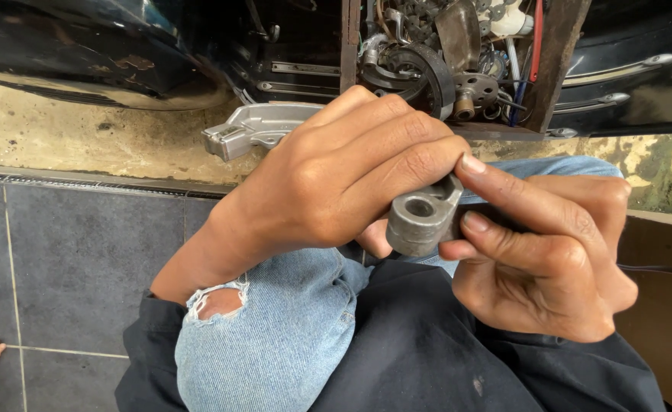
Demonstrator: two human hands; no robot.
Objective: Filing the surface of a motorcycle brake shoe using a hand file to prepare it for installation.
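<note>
Two hands hold one grey metal part [421,216] above the lap. The part is dull cast metal with a thick rounded end pierced by a round bore; its far end is hidden in the grip. Left hand [343,179] wraps over it, fingers closed; right hand [546,252] pinches it with closed fingertips. Beyond the grip lies a silver bracket [256,128].

- metal part [421,217]: dull grey
- jeans [275,336]: pale blue, ripped at knee
- sleeves [443,358]: black
- tiles [69,259]: dark grey, pale grout
- bracket [256,126]: silver
- cable [538,38]: red
</note>
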